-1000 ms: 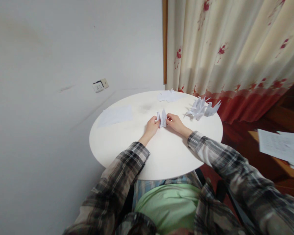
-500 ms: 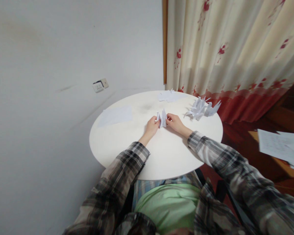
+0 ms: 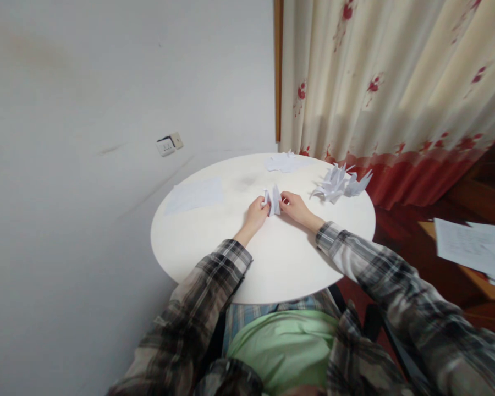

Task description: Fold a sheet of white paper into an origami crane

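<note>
Between my hands, near the middle of the white round table (image 3: 202, 242), a small piece of folded white paper (image 3: 275, 200) stands with its flaps upright. My left hand (image 3: 257, 213) pinches its left side, fingers closed over the edge. On the opposite side my right hand (image 3: 293, 205) grips the right flap between thumb and fingertips. The fingers partly cover the paper, so the full shape of the fold is hidden.
Several folded paper pieces (image 3: 333, 184) lie heaped at the table's right. A flat white sheet (image 3: 194, 195) rests at the left, and paper scraps (image 3: 284, 162) at the back. A wall with a socket (image 3: 165, 146) borders the left; a curtain (image 3: 375, 99) hangs behind.
</note>
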`<control>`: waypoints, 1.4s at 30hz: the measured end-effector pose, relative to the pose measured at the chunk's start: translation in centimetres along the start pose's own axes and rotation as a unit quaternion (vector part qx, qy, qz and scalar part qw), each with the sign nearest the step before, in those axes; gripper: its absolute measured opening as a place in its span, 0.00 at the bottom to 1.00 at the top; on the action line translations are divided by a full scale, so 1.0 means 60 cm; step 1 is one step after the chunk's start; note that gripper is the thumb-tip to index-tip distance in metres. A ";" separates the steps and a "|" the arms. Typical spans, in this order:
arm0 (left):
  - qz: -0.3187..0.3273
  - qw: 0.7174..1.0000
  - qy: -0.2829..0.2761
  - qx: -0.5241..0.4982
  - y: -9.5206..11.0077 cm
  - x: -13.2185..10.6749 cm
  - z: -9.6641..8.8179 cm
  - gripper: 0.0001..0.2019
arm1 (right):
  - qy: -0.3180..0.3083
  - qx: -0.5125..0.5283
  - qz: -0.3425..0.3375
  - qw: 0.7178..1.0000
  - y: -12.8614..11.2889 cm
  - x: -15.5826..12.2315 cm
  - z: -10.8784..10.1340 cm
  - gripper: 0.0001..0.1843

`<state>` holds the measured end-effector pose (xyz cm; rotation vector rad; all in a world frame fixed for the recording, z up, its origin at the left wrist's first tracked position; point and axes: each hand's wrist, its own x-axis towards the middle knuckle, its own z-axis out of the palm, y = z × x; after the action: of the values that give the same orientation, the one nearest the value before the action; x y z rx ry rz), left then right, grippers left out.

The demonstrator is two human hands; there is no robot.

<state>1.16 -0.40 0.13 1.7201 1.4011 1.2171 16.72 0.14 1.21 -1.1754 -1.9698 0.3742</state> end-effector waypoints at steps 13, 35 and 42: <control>0.007 1.000 -0.005 0.008 0.000 0.001 0.001 0.02 | -0.002 -0.014 -0.008 1.000 0.005 0.002 0.003 0.07; 0.013 1.000 -0.004 0.017 -0.002 0.002 0.000 0.01 | -0.006 -0.012 -0.018 1.000 0.006 0.002 0.002 0.07; 0.011 1.000 -0.002 0.012 -0.002 0.001 0.000 0.01 | -0.002 -0.002 -0.020 1.000 0.009 0.002 0.004 0.07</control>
<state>1.13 -0.33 0.05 1.7584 1.4018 1.2126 16.83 0.57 0.77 -1.1366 -1.9957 0.3528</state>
